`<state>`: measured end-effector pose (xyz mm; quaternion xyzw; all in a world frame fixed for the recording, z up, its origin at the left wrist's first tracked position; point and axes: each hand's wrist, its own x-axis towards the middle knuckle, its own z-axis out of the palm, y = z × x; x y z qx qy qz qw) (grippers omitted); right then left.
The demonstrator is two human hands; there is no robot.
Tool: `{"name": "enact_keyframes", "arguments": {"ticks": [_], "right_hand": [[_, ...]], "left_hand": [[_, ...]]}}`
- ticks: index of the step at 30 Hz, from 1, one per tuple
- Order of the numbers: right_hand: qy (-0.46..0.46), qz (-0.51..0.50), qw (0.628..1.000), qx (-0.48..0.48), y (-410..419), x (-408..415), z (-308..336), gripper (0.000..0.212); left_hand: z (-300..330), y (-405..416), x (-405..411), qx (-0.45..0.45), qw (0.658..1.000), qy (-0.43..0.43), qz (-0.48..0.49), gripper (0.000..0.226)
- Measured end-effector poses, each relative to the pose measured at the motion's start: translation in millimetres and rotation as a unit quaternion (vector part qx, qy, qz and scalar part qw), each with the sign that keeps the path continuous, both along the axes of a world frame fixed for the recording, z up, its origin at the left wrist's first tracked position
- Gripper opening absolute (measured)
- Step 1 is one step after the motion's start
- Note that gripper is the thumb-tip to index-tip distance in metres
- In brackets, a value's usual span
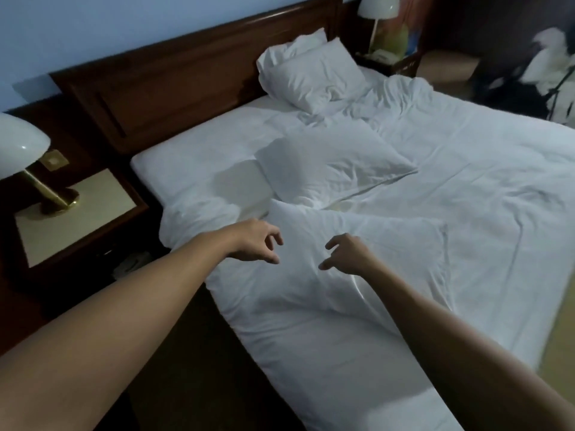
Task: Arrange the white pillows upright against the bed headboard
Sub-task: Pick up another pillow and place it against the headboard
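Note:
A white pillow (373, 244) lies flat on the near side of the bed. My left hand (256, 241) hovers over its near-left corner with fingers loosely curled, holding nothing. My right hand (348, 255) hangs just to the right of it, also loosely curled and empty. A second pillow (333, 160) lies flat in the middle of the bed. Two more pillows (314, 73) lean against the dark wooden headboard (174, 88) at the far side.
A crumpled white duvet (466, 169) covers the bed's right part. A nightstand (77, 213) with a white-shaded brass lamp (21, 147) stands left of the bed. A second lamp (378, 7) and nightstand sit at the far end. Dark bags with white cloth (535, 76) lie at the upper right.

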<state>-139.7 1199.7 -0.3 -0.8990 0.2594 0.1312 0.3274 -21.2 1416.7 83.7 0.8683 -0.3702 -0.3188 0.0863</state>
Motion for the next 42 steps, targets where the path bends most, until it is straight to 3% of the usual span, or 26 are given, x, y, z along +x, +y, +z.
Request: {"name": "enact_keyframes", "arguments": {"ticks": [8, 15, 22, 27, 32, 38, 42], "right_hand": [[0.022, -0.211, 0.977, -0.003, 10, 19, -30, 0.064], [0.025, -0.391, 0.920, -0.018, 36, 17, -67, 0.063], [-0.030, -0.561, 0.827, -0.001, 51, 37, -108, 0.062], [0.023, -0.606, 0.795, 0.039, 54, 62, -147, 0.086], [0.042, -0.719, 0.694, 0.025, 48, 94, -195, 0.097], [-0.018, -0.793, 0.609, -0.002, 49, 119, -247, 0.100], [-0.056, -0.812, 0.581, 0.002, 46, 123, -258, 0.103]], "left_hand": [[-34, -49, 104, 0.001, 0.983, 0.011, -0.184, 0.044], [-71, -107, 151, -0.012, 0.953, 0.011, -0.303, 0.046], [-131, -167, 150, -0.053, 0.921, -0.031, -0.385, 0.052], [-172, -212, 165, -0.050, 0.899, -0.039, -0.433, 0.055], [-230, -260, 193, -0.051, 0.880, -0.037, -0.472, 0.068], [-299, -306, 221, -0.060, 0.869, -0.004, -0.490, 0.080], [-324, -326, 231, -0.087, 0.877, 0.063, -0.469, 0.095]]}}
